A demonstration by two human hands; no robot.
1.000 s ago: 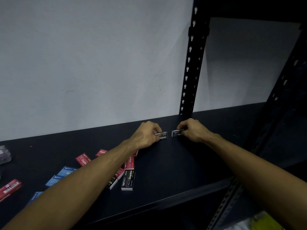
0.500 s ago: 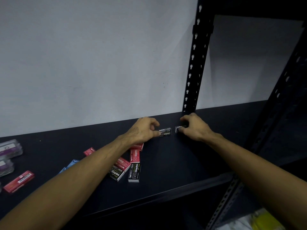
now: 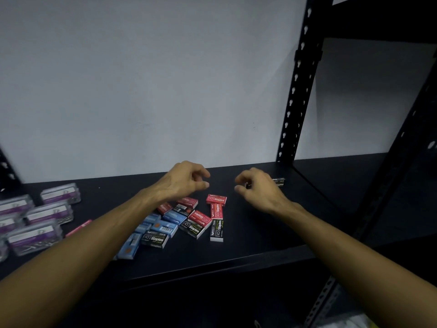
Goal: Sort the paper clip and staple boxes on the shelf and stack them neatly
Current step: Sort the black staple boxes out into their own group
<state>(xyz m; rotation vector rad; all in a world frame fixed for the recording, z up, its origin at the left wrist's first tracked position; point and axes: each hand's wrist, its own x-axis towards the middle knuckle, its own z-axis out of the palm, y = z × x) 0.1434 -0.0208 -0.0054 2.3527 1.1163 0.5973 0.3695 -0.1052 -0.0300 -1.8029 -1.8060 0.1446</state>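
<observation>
On the black shelf (image 3: 260, 245) lies a loose heap of staple boxes: red ones (image 3: 216, 199), blue ones (image 3: 174, 217) and black ones (image 3: 216, 229). Black staple boxes (image 3: 279, 182) stand at the back right by the upright post, partly hidden behind my right hand (image 3: 259, 190). My left hand (image 3: 186, 179) hovers above the heap's far edge. Both hands have loosely curled fingers and hold nothing. Clear paper clip boxes with purple labels (image 3: 49, 213) sit at the far left.
A black perforated post (image 3: 299, 86) rises at the back right of the shelf, with a white wall behind. A pink box (image 3: 79, 227) lies beside my left forearm. Another post runs down at the front right (image 3: 321, 301).
Both hands have let go of the black staple boxes at the back right and pulled back toward the heap. My view has shifted, so more of the left side shows.
</observation>
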